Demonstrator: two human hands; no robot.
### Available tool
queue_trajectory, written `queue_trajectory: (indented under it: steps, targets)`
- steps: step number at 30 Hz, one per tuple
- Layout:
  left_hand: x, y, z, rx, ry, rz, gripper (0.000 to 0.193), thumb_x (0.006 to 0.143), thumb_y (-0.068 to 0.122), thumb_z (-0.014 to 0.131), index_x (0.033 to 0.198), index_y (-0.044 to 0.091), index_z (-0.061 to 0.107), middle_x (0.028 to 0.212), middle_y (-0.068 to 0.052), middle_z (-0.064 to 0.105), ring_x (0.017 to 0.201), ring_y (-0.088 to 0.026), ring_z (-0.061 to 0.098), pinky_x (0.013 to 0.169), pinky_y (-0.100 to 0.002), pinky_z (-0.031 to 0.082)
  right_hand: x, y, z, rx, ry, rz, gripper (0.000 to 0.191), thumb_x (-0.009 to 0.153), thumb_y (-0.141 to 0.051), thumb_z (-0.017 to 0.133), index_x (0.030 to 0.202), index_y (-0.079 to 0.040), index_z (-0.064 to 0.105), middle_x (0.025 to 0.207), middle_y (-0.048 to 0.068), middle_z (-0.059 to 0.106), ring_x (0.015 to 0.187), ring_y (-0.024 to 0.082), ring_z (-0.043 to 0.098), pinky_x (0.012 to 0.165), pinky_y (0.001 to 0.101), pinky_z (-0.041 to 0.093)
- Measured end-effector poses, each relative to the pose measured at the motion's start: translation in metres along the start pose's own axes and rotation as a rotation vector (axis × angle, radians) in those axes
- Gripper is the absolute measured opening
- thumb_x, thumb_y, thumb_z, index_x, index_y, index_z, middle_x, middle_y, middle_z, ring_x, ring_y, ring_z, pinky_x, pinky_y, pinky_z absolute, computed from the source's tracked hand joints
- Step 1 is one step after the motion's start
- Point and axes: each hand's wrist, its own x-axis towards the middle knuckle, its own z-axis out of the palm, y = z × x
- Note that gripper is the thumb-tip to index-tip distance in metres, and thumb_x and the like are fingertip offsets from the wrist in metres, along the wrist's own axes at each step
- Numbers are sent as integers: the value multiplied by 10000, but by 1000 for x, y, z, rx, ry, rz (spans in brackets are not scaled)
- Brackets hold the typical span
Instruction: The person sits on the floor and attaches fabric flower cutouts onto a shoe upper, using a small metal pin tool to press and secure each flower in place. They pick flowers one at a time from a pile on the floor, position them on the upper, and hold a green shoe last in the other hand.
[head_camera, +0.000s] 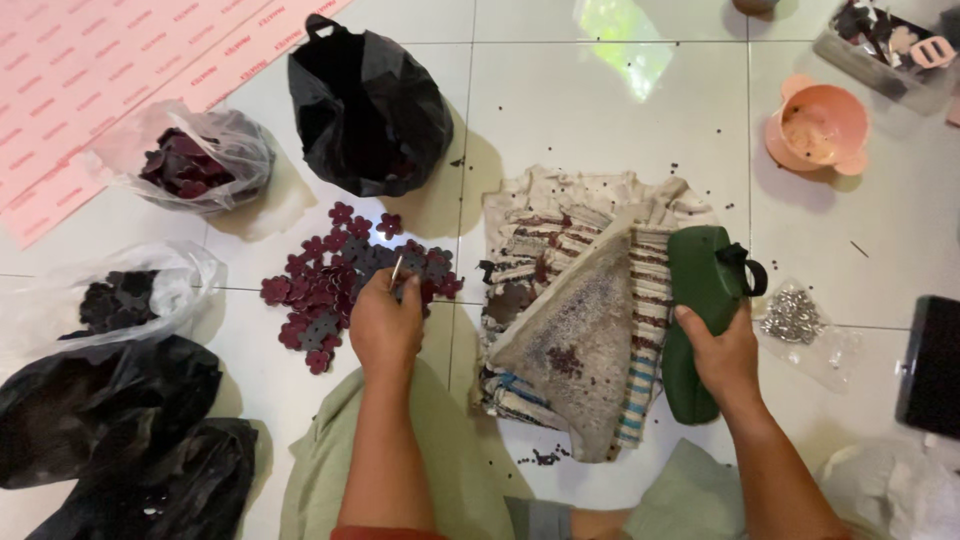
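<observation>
While the left hand (385, 325) pinches a thin metal tool (397, 268) over the pile of dark red flower-shaped cutouts (325, 290) on the floor tiles (560, 110), the right hand (722, 358) closes on a green block (700, 310). It rests at the right edge of the folded striped cloth (590, 330), apparently padding for the work.

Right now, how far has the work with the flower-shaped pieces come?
Done, it seems: two clear bags already hold flower pieces, and dark punched bits dot the folded cloth. In hand: the left hand holds a thin metal tool at the loose pile; the right hand grips a green block. Left: that pile on the floor.
</observation>
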Motion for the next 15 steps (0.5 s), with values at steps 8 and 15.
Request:
queue_trajectory:
  steps: [8, 15]
  targets:
    - [-11, 19, 86, -221, -138, 364, 286, 1001, 286, 582, 1142, 82, 723, 1055, -188, 725, 944, -386, 694, 842, -465, 539, -1, -11, -1, 17, 2, -12, 653, 866, -305, 766, 1412, -43, 521, 1219, 172, 695, 1064, 292, 684, 913, 396, 524]
    - [-33, 44, 86, 56, -297, 470, 372, 909, 312, 662, 1226, 122, 699, 1094, -177, 698, 1015, -385, 650, 855, -486, 513, -4, -11, -1, 23, -2, -11, 636, 858, -301, 765, 1389, -39, 532, 1201, 174, 694, 1054, 303, 681, 918, 404, 523]
